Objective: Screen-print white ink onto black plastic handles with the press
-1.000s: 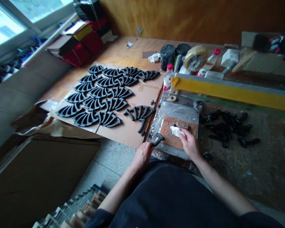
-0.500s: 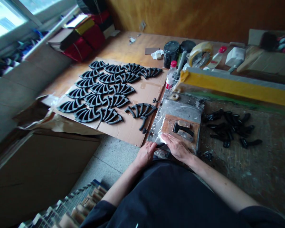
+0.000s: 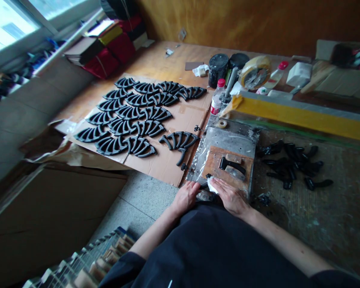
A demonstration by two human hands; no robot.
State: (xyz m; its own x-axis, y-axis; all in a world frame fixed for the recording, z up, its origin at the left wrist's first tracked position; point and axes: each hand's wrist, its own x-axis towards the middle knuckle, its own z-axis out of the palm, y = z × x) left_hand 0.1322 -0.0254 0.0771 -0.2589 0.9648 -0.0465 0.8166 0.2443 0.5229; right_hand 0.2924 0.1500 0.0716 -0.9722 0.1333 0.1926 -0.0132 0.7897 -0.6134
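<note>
My left hand [image 3: 186, 197] is closed around one end of a black curved handle [image 3: 204, 185], low at the near edge of the bench. In my right hand [image 3: 230, 197] a white wiping cloth [image 3: 211, 186] is pinched under the fingertips, against or right beside that handle. The handle's far end shows just past the cloth. Beyond my hands, another black handle [image 3: 234, 165] lies on a brown board [image 3: 212, 157], which rests on a grey metal plate [image 3: 225, 138]. My fingers hide part of the held handle.
Rows of black handles [image 3: 132, 146] fan out over a cardboard sheet [image 3: 186, 112] to the left. On the right lies a loose pile of handles [image 3: 291, 162]. Behind stand a red-capped bottle [image 3: 217, 100], dark tubs [image 3: 218, 68] and a tape roll [image 3: 255, 73].
My right hand has slid slightly right and toward me with the cloth, uncovering the far end of the held handle. My left hand keeps its grip. The view has shifted a little.
</note>
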